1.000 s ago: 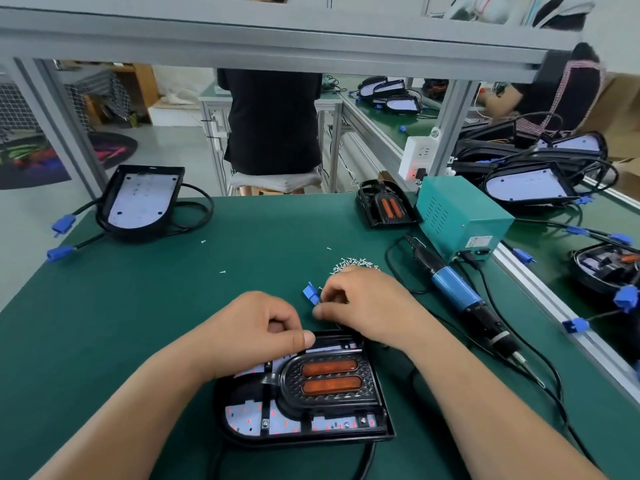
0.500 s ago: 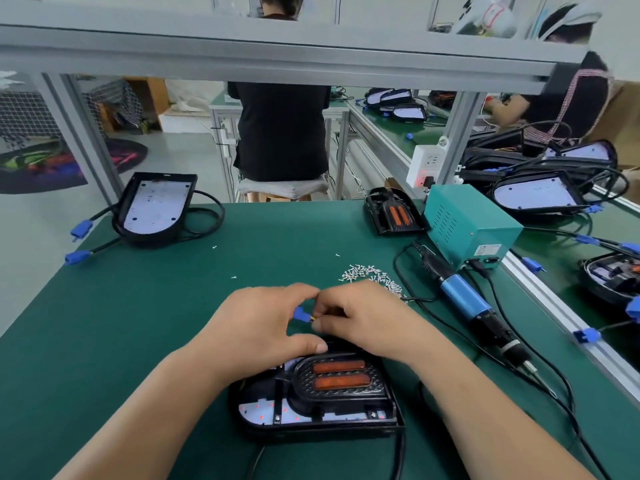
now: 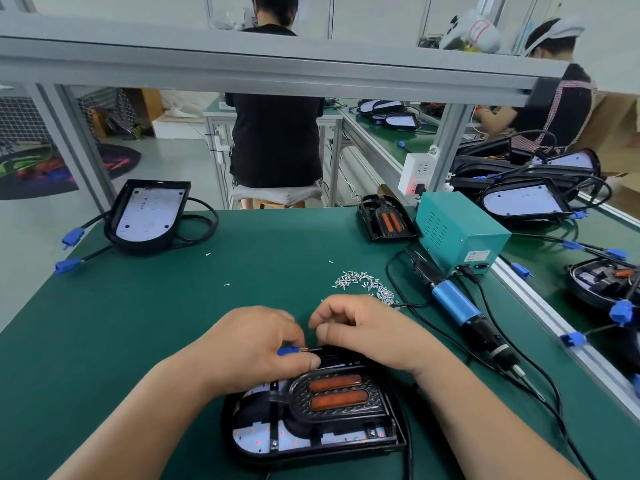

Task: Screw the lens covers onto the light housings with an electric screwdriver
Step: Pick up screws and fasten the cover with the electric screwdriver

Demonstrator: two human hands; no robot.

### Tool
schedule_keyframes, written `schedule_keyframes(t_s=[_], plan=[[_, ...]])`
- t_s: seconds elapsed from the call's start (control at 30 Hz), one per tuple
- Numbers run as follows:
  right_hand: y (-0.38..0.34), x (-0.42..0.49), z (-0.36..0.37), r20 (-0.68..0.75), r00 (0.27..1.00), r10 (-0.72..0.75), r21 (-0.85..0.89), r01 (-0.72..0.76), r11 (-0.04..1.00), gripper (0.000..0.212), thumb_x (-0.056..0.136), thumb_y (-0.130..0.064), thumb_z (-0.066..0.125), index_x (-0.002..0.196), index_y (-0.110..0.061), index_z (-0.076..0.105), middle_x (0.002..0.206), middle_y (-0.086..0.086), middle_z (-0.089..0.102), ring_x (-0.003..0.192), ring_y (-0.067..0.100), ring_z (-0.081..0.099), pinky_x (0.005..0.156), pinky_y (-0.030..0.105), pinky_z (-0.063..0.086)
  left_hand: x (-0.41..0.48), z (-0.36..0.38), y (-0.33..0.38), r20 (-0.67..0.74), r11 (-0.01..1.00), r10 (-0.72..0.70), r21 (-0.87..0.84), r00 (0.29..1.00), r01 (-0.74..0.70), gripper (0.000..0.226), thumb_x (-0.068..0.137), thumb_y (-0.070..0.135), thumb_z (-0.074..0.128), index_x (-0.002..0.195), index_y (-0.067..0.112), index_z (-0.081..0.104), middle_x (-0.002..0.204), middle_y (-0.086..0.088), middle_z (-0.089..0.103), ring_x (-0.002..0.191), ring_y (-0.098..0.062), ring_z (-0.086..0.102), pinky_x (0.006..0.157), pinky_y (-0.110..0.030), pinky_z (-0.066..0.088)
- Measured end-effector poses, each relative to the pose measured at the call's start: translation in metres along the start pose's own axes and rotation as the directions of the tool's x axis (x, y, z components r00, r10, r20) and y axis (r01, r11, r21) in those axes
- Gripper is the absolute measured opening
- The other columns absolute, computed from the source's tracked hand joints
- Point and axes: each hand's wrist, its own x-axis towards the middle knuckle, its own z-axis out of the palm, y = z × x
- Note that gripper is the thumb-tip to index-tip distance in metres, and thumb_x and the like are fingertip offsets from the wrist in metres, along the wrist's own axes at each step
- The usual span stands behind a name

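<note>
A green bench mat point(image 3: 138, 341) fills the view under a grey aluminium beam point(image 3: 277, 64). Its left edge falls away to the floor and an aluminium rail point(image 3: 554, 323) bounds its right edge. The widest open stretch lies left and centre, between the hands and a second housing point(image 3: 149, 216) at the far left corner. The right side is crowded by a teal power box point(image 3: 460, 233), cables and the electric screwdriver point(image 3: 457, 306), which lies flat with its tip toward the near right. The light housing point(image 3: 311, 441) sits at the near edge, centred, open face up, its long axis running left to right with the rounded end at the left. A black insert point(image 3: 336, 396) with two orange strips rests in it, the strips parallel to that axis. The left hand point(image 3: 256, 344) pinches a blue connector point(image 3: 287, 350) between thumb and fingers above the housing's far edge. The right hand point(image 3: 367, 330), just beside it, has curled fingers, its thumb by the connector's thin lead; whether it grips the lead cannot be told. Loose screws point(image 3: 363, 284) lie just beyond the hands.
</note>
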Motion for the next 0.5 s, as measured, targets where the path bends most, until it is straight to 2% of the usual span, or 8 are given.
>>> schedule_keyframes(t_s=[0.13,0.2,0.27,0.33,0.4,0.43,0.5], plan=[[0.0,-0.005,-0.007,0.049,0.998,0.044,0.241,-0.055,0.969,0.024,0.098,-0.028,0.068,0.111,-0.009,0.072,0.097,0.009,0.08,0.085,0.012,0.07,0.079,0.025,0.055,0.001,0.005,0.005,0.016,0.989,0.069,-0.129,0.998,-0.066,0.045,0.098,0.06,0.055,0.075,0.021,0.06,0.076,0.005,0.056,0.074,-0.01,0.051,0.072,-0.035,0.046],[0.002,-0.008,-0.011,0.047,0.997,0.059,0.426,-0.073,0.902,0.033,0.098,-0.034,0.069,0.112,-0.004,0.072,0.101,0.016,0.079,0.087,0.021,0.07,0.077,0.029,0.057,0.002,0.005,0.007,-0.002,0.976,0.095,-0.199,0.996,-0.093,0.051,0.095,0.062,0.047,0.07,0.018,0.053,0.071,0.001,0.053,0.071,-0.014,0.05,0.07,-0.039,0.045],[0.004,-0.012,-0.018,0.006,0.999,0.047,0.536,-0.043,0.843,0.044,0.1,-0.045,0.067,0.116,-0.004,0.073,0.108,0.026,0.076,0.091,0.029,0.071,0.08,0.035,0.059,0.002,0.005,0.005,-0.065,0.952,0.082,-0.289,0.994,-0.097,0.054,0.092,0.063,0.042,0.066,0.016,0.044,0.067,-0.003,0.048,0.065,-0.016,0.047,0.066,-0.041,0.044],[0.005,-0.015,-0.028,-0.044,0.999,0.014,0.559,0.013,0.829,0.059,0.102,-0.059,0.06,0.12,-0.005,0.075,0.109,0.025,0.076,0.092,0.029,0.073,0.079,0.036,0.061,0.0,0.005,-0.004,-0.159,0.906,-0.029,-0.421,0.987,-0.041,0.055,0.09,0.064,0.046,0.067,0.014,0.04,0.063,-0.002,0.041,0.058,-0.01,0.039,0.06,-0.039,0.039],[0.007,-0.017,-0.038,-0.083,0.996,0.036,0.593,0.021,0.805,0.076,0.095,-0.075,0.058,0.124,-0.007,0.075,0.106,0.02,0.077,0.083,0.026,0.075,0.064,0.031,0.061,0.0,0.003,-0.016,-0.238,0.843,-0.211,-0.535,0.948,0.054,0.059,0.085,0.067,0.05,0.068,0.011,0.04,0.059,0.005,0.034,0.056,-0.006,0.033,0.054,-0.034,0.032],[0.009,-0.019,-0.043,-0.095,0.994,0.049,0.614,0.019,0.789,0.081,0.09,-0.08,0.06,0.126,-0.009,0.074,0.106,0.02,0.077,0.078,0.025,0.075,0.058,0.029,0.059,0.0,0.002,-0.021,-0.27,0.815,-0.306,-0.57,0.913,0.105,0.061,0.082,0.069,0.052,0.067,0.011,0.041,0.057,0.007,0.033,0.054,-0.006,0.032,0.052,-0.033,0.03],[0.014,-0.018,-0.047,-0.108,0.992,0.062,0.649,0.023,0.76,0.09,0.083,-0.084,0.066,0.133,-0.01,0.069,0.112,0.023,0.075,0.075,0.026,0.074,0.054,0.029,0.058,0.002,0.0,-0.03,-0.328,0.77,-0.469,-0.607,0.82,0.197,0.059,0.08,0.07,0.053,0.063,0.014,0.043,0.053,0.007,0.033,0.051,-0.008,0.03,0.051,-0.032,0.028]])
